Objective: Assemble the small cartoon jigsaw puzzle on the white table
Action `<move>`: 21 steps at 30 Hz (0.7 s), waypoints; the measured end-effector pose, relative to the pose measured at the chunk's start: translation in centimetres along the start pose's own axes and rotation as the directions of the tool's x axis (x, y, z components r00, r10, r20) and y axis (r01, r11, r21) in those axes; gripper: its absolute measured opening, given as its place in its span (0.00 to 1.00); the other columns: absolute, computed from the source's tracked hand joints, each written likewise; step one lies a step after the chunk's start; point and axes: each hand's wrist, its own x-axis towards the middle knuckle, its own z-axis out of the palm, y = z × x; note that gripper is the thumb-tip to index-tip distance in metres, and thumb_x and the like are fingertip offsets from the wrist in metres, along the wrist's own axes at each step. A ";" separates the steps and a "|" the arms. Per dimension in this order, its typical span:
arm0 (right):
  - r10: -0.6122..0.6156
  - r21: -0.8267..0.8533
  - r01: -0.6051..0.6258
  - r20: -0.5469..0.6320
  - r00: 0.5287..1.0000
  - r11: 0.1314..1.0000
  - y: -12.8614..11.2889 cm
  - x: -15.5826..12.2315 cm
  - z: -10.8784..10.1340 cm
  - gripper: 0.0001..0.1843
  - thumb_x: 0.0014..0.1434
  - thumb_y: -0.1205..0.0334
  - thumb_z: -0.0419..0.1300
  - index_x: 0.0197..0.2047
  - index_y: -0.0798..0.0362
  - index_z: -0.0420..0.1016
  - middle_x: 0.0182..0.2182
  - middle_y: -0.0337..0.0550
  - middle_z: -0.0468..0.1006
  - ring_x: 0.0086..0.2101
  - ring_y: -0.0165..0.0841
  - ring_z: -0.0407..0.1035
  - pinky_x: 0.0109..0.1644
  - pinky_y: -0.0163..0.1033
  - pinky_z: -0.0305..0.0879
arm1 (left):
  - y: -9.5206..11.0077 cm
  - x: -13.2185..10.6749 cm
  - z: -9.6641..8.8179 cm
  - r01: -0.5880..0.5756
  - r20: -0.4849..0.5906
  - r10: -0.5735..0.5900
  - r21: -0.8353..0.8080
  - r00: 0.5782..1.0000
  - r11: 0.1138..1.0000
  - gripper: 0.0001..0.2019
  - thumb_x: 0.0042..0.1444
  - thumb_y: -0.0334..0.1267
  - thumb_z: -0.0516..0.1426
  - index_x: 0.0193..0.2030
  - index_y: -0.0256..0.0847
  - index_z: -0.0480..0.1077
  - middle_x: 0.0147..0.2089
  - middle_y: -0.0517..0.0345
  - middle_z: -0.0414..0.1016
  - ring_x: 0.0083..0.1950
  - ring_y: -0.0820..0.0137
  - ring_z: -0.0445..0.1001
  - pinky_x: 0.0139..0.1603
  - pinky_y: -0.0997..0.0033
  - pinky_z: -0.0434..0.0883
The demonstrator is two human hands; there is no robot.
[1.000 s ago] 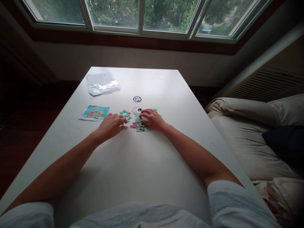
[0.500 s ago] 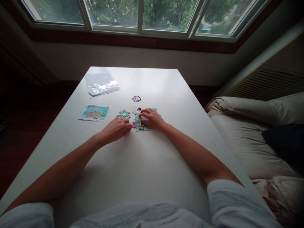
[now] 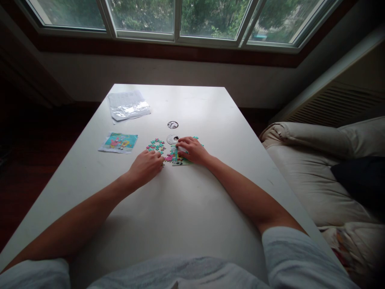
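A small, partly joined jigsaw puzzle [image 3: 175,157] in teal, pink and yellow lies mid-table. My right hand [image 3: 192,150] rests on top of it with the fingers pressed flat, covering its right side. Just left of it, my left hand [image 3: 146,165] has curled fingers that pinch at the puzzle's left edge; what they hold is too small to make out. Several loose teal and pink pieces [image 3: 156,145] lie beyond my left hand.
On the white table [image 3: 180,208] a printed reference picture [image 3: 118,142] lies at the left, with a clear plastic bag [image 3: 128,106] further back. Two small round lids or discs [image 3: 172,131] sit behind the puzzle. A beige sofa [image 3: 325,172] stands to the right.
My left hand has slid right and a little nearer to me, up to the puzzle's left edge. My right hand has stayed on the puzzle.
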 end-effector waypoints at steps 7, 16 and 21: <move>-0.007 -0.004 0.007 -0.004 1.000 1.000 -0.1 0.0 -0.1 0.19 0.68 0.50 0.57 0.58 0.46 0.75 0.59 0.50 0.73 0.58 0.46 0.64 0.63 0.55 0.60 | 0.2 0.1 0.2 0.011 -0.005 -0.011 0.027 1.000 1.000 0.05 0.60 0.33 0.55 0.38 0.42 0.73 0.41 0.50 0.77 0.42 0.59 0.75 0.42 0.62 0.64; -0.001 -0.010 0.001 0.000 1.000 1.000 -0.1 0.0 -0.1 0.19 0.67 0.50 0.58 0.58 0.46 0.75 0.59 0.49 0.73 0.59 0.46 0.64 0.63 0.55 0.59 | -0.7 0.8 0.7 0.054 0.071 -0.043 -0.162 0.997 0.985 0.03 0.52 0.36 0.58 0.34 0.43 0.71 0.37 0.55 0.76 0.39 0.63 0.73 0.40 0.64 0.63; -0.009 -0.019 0.009 -0.007 1.000 1.000 0.0 0.0 0.0 0.19 0.68 0.50 0.57 0.58 0.45 0.75 0.59 0.49 0.73 0.58 0.46 0.65 0.63 0.54 0.60 | -0.3 0.6 0.7 0.066 0.066 -0.056 -0.157 0.996 0.985 0.03 0.54 0.36 0.57 0.37 0.43 0.70 0.39 0.56 0.76 0.40 0.63 0.73 0.42 0.64 0.63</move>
